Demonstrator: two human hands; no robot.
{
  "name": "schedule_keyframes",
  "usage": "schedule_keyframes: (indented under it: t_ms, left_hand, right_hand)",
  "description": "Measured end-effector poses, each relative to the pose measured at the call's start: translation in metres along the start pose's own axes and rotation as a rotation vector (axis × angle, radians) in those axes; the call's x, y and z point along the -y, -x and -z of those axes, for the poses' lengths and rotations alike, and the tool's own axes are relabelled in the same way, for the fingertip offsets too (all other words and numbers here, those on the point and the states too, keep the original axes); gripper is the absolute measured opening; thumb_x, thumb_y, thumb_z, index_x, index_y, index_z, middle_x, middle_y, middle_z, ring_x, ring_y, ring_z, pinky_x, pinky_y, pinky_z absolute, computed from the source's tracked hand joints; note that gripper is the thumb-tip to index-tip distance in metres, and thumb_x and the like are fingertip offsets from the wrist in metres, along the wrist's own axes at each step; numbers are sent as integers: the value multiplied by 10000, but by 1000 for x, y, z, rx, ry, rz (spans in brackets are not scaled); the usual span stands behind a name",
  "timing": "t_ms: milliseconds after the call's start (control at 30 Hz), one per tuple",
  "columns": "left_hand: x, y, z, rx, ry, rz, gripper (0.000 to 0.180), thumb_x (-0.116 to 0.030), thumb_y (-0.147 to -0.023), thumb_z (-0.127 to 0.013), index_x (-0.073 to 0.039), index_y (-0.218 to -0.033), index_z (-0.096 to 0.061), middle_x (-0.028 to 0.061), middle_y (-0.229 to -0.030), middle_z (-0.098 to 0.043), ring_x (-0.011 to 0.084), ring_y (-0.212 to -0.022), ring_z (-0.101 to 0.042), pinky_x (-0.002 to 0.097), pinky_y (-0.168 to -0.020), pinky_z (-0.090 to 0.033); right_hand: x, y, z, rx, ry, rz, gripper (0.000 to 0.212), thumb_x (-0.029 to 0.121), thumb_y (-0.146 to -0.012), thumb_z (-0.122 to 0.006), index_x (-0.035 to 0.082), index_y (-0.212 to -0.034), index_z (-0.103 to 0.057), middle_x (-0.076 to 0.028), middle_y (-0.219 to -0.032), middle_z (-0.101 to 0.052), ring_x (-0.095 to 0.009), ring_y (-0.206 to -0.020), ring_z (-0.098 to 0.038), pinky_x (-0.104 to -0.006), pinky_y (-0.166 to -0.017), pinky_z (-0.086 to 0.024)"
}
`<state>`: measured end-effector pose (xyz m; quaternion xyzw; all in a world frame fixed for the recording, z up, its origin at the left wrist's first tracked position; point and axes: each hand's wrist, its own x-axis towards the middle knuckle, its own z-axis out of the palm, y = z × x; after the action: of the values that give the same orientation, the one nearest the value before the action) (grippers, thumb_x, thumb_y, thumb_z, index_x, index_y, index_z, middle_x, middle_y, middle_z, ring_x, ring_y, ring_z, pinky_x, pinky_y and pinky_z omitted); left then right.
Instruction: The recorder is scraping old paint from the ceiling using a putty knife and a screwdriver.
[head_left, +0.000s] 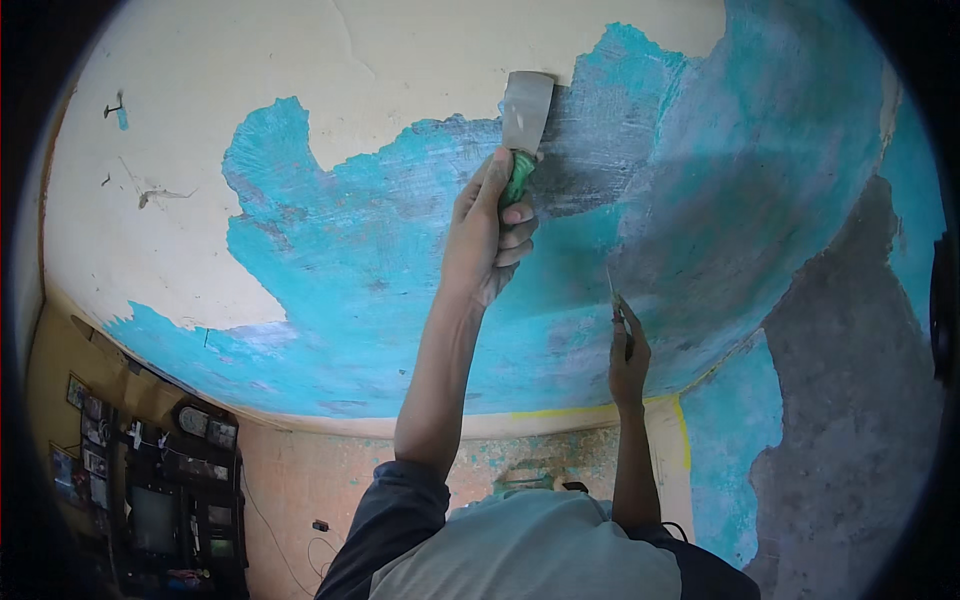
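My left hand (495, 225) is raised and closed around the green handle of a putty knife (527, 112). Its broad metal blade points up over the edge where cream paint meets bare grey and turquoise on the wall (400, 250); whether the blade touches the wall I cannot tell. Lower and to the right, my right hand (628, 355) is closed on a thin-bladed tool (614, 300). That blade shows almost edge-on and points upward, so its exact kind is unclear. Cream paint (230, 60) still covers the upper left of the wall.
Right of me, another wall carries a large grey patch (850, 400) beside turquoise paint. A dark cabinet (155, 520) with framed pictures stands at the lower left. On the floor (300, 470) lie paint flakes, a cable and a small black object (320, 526).
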<state>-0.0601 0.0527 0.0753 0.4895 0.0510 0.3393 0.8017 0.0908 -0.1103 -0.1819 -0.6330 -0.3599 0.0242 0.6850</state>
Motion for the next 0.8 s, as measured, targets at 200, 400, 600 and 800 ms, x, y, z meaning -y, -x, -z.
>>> schedule_keyframes:
  t_ms: [200, 400, 600, 800]
  left_hand:
    - [26, 14, 2, -98, 132, 51, 297, -436, -1110, -488, -149, -1111, -566, -91, -644, -370, -7, -461, -248, 178, -349, -132]
    - [17, 6, 1, -33, 66, 18, 341, -444, -1110, -484, -135, -1219, -581, -93, -648, -361, -5, -463, -248, 174, -351, -140]
    - [15, 7, 5, -53, 81, 10, 329, -438, -1112, -484, -136, -1206, -574, -92, -651, -361, -3, -464, -246, 174, -350, -146]
    - [24, 10, 3, -109, 107, 18, 329, -444, -1118, -462, -150, -1211, -574, -96, -649, -344, -3, -462, -238, 175, -350, -138]
  right_hand:
    - [-2, 4, 11, -1, 43, -54, 391, 193, -1113, -503, 75, -1479, -576, 10, -939, -660, -50, -604, -287, -280, -527, -274]
    - [-8, 1, 13, -31, 9, -62, 386, 177, -1110, -502, 69, -1471, -581, 18, -957, -675, -42, -616, -299, -266, -533, -269]
    - [-7, 1, 9, -20, 32, -41, 383, 165, -1105, -505, 70, -1468, -584, 9, -1008, -699, -43, -614, -305, -269, -534, -276]
    - [-12, 2, 9, -32, 4, -51, 384, 167, -1104, -506, 75, -1469, -585, 4, -993, -696, -47, -609, -307, -273, -533, -280]
